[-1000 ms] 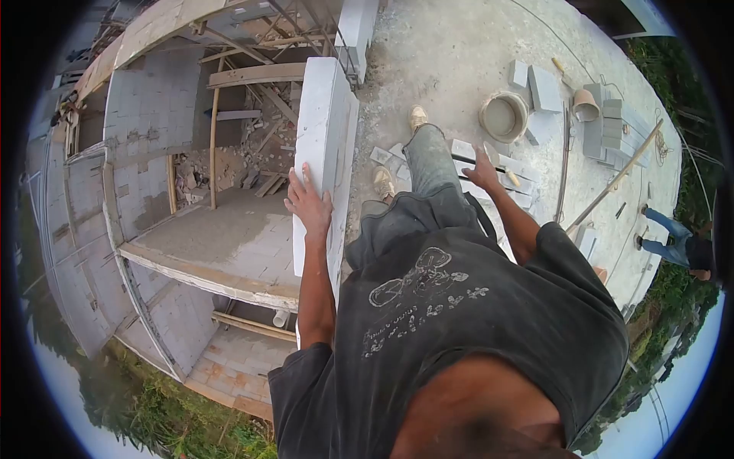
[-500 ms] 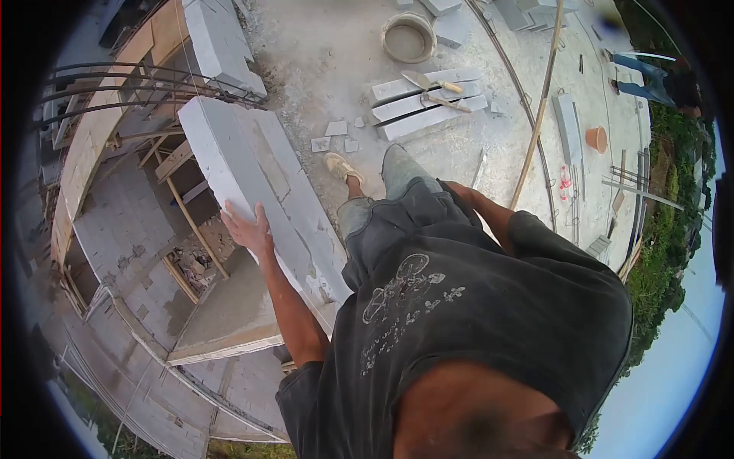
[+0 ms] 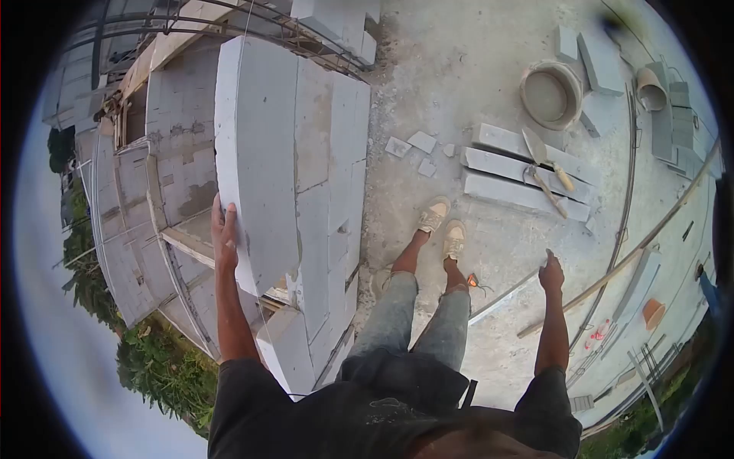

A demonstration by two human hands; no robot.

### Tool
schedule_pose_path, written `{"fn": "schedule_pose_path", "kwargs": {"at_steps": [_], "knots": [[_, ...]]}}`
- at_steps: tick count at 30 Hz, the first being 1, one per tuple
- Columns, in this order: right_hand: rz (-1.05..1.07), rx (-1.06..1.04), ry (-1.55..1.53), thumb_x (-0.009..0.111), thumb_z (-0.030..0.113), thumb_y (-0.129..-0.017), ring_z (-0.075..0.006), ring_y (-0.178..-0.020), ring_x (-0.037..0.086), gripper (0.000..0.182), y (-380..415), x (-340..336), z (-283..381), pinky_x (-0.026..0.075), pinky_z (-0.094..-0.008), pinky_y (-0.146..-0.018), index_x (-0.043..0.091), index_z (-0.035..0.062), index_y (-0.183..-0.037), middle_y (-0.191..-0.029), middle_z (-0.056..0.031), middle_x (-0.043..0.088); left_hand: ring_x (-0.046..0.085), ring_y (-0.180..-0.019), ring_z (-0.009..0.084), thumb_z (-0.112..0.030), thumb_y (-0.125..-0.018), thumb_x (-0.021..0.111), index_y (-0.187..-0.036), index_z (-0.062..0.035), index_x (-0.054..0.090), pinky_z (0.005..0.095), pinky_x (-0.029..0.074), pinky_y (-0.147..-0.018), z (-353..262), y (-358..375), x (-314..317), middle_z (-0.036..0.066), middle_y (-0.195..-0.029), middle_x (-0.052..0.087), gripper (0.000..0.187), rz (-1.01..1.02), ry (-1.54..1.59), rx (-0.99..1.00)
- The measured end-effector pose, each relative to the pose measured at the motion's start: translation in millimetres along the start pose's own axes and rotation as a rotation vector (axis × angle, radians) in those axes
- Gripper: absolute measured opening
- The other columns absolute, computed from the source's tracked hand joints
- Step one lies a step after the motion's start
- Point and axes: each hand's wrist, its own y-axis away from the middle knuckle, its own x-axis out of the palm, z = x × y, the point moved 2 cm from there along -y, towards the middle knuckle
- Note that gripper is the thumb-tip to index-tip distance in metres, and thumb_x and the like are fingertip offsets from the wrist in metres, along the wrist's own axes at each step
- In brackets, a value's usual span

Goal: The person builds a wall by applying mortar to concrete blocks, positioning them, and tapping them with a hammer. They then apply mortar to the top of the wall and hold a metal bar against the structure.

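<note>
My left hand [image 3: 225,236] lies against the outer edge of a large pale grey block [image 3: 264,164], its fingers stretched upward along the side. The block sits on top of a wall of similar grey blocks [image 3: 313,245]. Out to the side, above the concrete floor, is my right hand [image 3: 550,271], with fingers loosely bent and nothing visible in them. A long straight metal strip [image 3: 505,297] lies on the floor near it. Farther forward, a trowel [image 3: 537,145] and a hammer-like tool [image 3: 549,193] rest on narrow grey blocks [image 3: 527,172].
A round tub [image 3: 550,96] with grey contents stands ahead, beside more blocks [image 3: 600,65]. Broken pieces [image 3: 420,141] litter the floor near the wall. A long wooden pole [image 3: 634,252] crosses the right side. Beyond the wall, the ground drops to a lower level [image 3: 183,176].
My view has turned, and the wall appears more upright. My left hand has moved to the block's outer edge. My right hand has come into view, and both feet now show together.
</note>
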Motion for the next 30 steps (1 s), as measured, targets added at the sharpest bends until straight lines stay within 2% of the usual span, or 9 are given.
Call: {"fn": "schedule_pose_path", "kwargs": {"at_steps": [7, 10, 12, 15, 21, 26, 27, 29, 30], "knots": [[-0.35, 0.091, 0.126, 0.045, -0.005, -0.089, -0.0411, -0.138, 0.042, 0.077, -276, 70, -25, 0.05, -0.0516, -0.1, 0.027, 0.0197, -0.159, -0.153, -0.0196, 0.043, 0.047, -0.132, 0.0195, -0.034, -0.107, 0.05, -0.157, -0.0055, 0.031, 0.0355, 0.037, -0.113, 24, -12, 0, 0.01, -0.147, 0.049, 0.06, 0.043, 0.076, -0.087], [-0.323, 0.081, 0.262, 0.049, 0.006, -0.095, -0.0354, -0.119, 0.059, 0.059, -311, 109, 0, 0.055, -0.0505, -0.088, 0.04, 0.0227, -0.151, -0.133, -0.0126, 0.057, 0.045, -0.135, 0.0199, -0.031, -0.107, 0.049, -0.158, -0.0062, 0.029, 0.0359, 0.035, -0.115, 21, -9, 0, 0.009, -0.151, 0.045, 0.059, 0.039, 0.111, -0.134], [-0.375, 0.049, 0.408, 0.053, 0.012, -0.095, -0.0296, -0.097, 0.067, 0.048, -303, 110, 23, 0.057, -0.0484, -0.077, 0.048, 0.0225, -0.142, -0.109, -0.0074, 0.062, 0.044, -0.137, 0.0198, -0.03, -0.107, 0.049, -0.158, -0.0064, 0.028, 0.0356, 0.035, -0.115, 26, -10, 0, 0.009, -0.153, 0.044, 0.06, 0.043, 0.135, -0.151], [-0.466, 0.058, 0.339, 0.056, 0.015, -0.094, -0.0274, -0.094, 0.067, 0.041, -289, 117, 44, 0.057, -0.0482, -0.075, 0.052, 0.0196, -0.135, -0.105, -0.0062, 0.061, 0.043, -0.137, 0.0194, -0.03, -0.107, 0.051, -0.159, -0.0063, 0.027, 0.0351, 0.036, -0.115, 31, -15, -9, 0.009, -0.153, 0.043, 0.062, 0.031, 0.135, -0.142], [-0.373, 0.085, -0.27, 0.056, 0.02, -0.094, -0.0488, -0.104, 0.06, 0.037, -231, 89, 95, 0.048, -0.0552, -0.088, 0.052, -0.0036, -0.122, -0.117, -0.0285, 0.059, 0.045, -0.136, 0.0202, -0.031, -0.107, 0.05, -0.158, -0.0076, 0.026, 0.0369, 0.038, -0.114, 33, -14, -11, 0.009, -0.152, 0.044, 0.061, 0.093, 0.148, -0.138], [-0.201, 0.087, -0.594, 0.06, 0.023, -0.093, -0.0511, -0.088, 0.063, 0.035, -96, 55, 162, 0.048, -0.0572, -0.079, 0.054, -0.0017, -0.118, -0.095, -0.0294, 0.065, 0.046, -0.133, 0.0206, -0.037, -0.103, 0.059, -0.157, -0.0064, 0.029, 0.0358, 0.035, -0.113, 17, -13, -4, 0.011, -0.147, 0.048, 0.069, 0.053, 0.144, -0.121], [-0.202, -0.036, -0.625, 0.061, 0.02, -0.091, -0.0457, -0.08, 0.066, 0.037, -70, 55, 174, 0.052, -0.0536, -0.07, 0.054, -0.0012, -0.121, -0.094, -0.0272, 0.065, 0.047, -0.131, 0.0208, -0.038, -0.101, 0.061, -0.157, -0.0057, 0.03, 0.0357, 0.036, -0.113, 21, -14, -7, 0.011, -0.146, 0.049, 0.071, 0.042, 0.161, -0.116], [0.194, 0.031, -0.751, 0.063, 0.018, -0.088, -0.025, -0.056, 0.065, 0.039, -14, 30, 210, 0.053, -0.0394, -0.048, 0.056, -0.0009, -0.121, -0.087, -0.0178, 0.066, 0.048, -0.13, 0.0223, -0.039, -0.099, 0.063, -0.155, -0.0083, 0.033, 0.0368, 0.038, -0.11, 23, -14, -11, 0.012, -0.144, 0.051, 0.071, 0.012, 0.143, -0.137], [0.248, -0.086, -0.685, 0.063, 0.018, -0.087, -0.0243, -0.053, 0.063, 0.039, 3, 41, 217, 0.053, -0.0385, -0.048, 0.056, -0.0009, -0.121, -0.087, -0.0175, 0.066, 0.049, -0.13, 0.0227, -0.039, -0.099, 0.064, -0.155, -0.0087, 0.034, 0.0371, 0.038, -0.11, 15, -11, -11, 0.012, -0.144, 0.051, 0.071, 0.022, 0.143, -0.147]]}}
